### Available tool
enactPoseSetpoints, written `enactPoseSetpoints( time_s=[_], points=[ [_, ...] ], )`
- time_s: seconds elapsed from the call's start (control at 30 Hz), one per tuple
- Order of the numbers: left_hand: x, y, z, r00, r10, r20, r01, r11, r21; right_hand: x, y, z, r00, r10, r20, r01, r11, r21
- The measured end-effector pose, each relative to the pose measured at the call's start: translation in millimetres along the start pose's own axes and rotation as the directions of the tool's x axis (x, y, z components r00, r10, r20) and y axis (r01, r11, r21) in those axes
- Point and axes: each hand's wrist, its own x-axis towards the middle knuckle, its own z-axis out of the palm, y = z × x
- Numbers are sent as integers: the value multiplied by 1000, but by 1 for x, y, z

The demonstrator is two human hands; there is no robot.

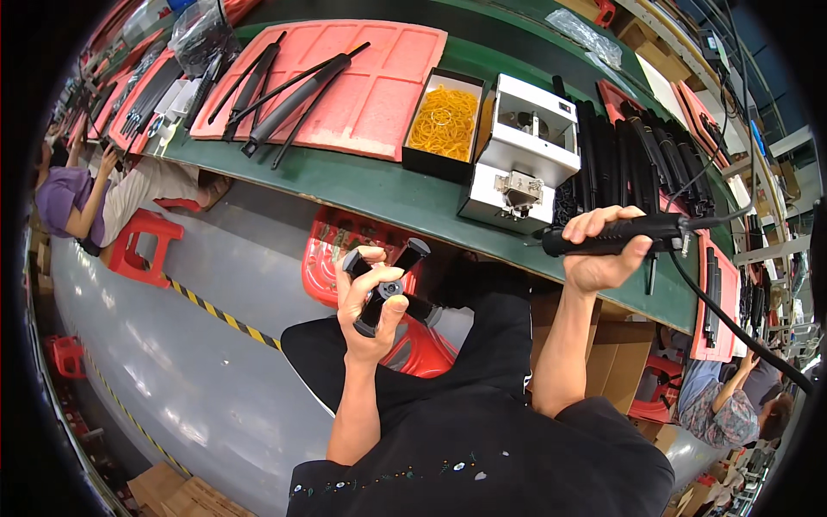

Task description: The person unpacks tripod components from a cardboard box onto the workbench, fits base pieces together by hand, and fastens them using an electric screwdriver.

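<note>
My left hand (360,302) is closed around a black tripod leg assembly (413,252), whose stubby arms spread out from a round grey hub. The hub faces up between my thumb and fingers, above my lap. In my right hand (603,263) is a black electric screwdriver (633,233), lying nearly level over the bench's front edge with its tip pointing left. A black cable runs off its right end. The two are well apart. Just beyond the screwdriver tip stands a white screw feeder (508,200) with a metal mechanism on its front.
On the green bench (345,177) lie a pink foam tray (379,95) with black folded tripods (297,103), a box of yellow rubber bands (444,121) and rows of black tubes (646,159). A red stool (323,258) stands below. Other people sit at far left and right.
</note>
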Motion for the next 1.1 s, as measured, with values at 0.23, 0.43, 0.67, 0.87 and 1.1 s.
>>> enactPoseSetpoints(
  time_s=[0.23, 0.43, 0.67, 0.87, 1.1],
  points=[
    [4, 17, 10, 999, 36, -24, -35, 999, 19, -3, -46, 89, 964, 81, 253, -167, 925, 341],
    [-2, 14, 10, 997, 77, 12, -78, 997, 30, -20, -42, 134, 913, 131, 386, -275, 898, 344],
    [-3, 10, 7, 994, 101, -43, -101, 995, 3, -30, -37, 152, 871, 201, 448, -344, 901, 265],
    [-1, 13, 6, 995, 85, -58, -85, 996, 10, -30, -38, 159, 865, 197, 462, -341, 906, 251],
    [3, 13, 5, 994, 82, -78, -84, 996, -19, -30, -37, 164, 863, 187, 470, -333, 909, 250]
  ],
)
